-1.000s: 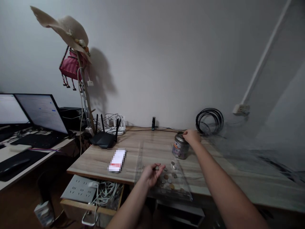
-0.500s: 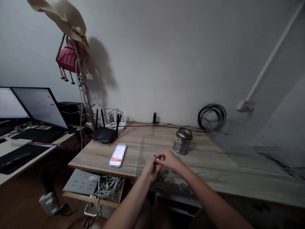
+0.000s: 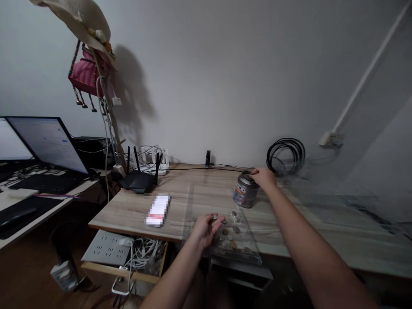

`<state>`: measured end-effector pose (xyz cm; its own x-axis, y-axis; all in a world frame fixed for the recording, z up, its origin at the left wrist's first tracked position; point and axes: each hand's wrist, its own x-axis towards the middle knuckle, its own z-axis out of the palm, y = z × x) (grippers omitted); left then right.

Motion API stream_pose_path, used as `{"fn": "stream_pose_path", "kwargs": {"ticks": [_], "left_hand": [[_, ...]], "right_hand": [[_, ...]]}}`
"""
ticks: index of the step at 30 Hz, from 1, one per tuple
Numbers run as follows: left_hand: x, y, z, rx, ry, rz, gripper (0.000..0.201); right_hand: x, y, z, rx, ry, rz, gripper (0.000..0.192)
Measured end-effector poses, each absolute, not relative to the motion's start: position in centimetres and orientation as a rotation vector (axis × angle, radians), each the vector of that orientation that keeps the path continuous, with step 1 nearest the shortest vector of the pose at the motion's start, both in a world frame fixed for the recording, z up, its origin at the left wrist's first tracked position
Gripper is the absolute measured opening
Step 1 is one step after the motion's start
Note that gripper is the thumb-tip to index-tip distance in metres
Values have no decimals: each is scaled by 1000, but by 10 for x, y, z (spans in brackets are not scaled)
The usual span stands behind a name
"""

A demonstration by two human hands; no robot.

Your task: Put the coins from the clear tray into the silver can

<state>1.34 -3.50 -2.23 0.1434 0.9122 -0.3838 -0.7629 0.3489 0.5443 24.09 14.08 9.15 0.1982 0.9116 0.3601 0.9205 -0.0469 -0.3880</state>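
My left hand is turned palm up over a clear plastic tray, its fingers curled around a coin; whether more coins lie in the palm I cannot tell. Silver and brass-coloured coins are scattered in the tray below it. Behind and to the right stands a round metal tin with a printed label. My right hand is at the top of that tin, fingertips pinched together at its lid opening. What those fingertips hold, if anything, is hidden.
A lit phone lies left of the tray, with a black router behind it. A small dark bottle and coiled black cable are by the wall. An open drawer with cables juts out below the desk.
My right hand has left my left hand and moved right and away from me to the tin's top. My left hand stays over the tray, its fingers slightly more spread.
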Motion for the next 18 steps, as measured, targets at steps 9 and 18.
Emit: {"fn": "stream_pose_path", "kwargs": {"ticks": [9, 18], "left_hand": [[18, -37, -15, 239, 802, 1352, 7], [18, -31, -21, 116, 776, 1355, 8]], "right_hand": [[154, 55, 48, -1370, -2296, 164, 24], [136, 16, 17, -1294, -2424, 516, 22]]}}
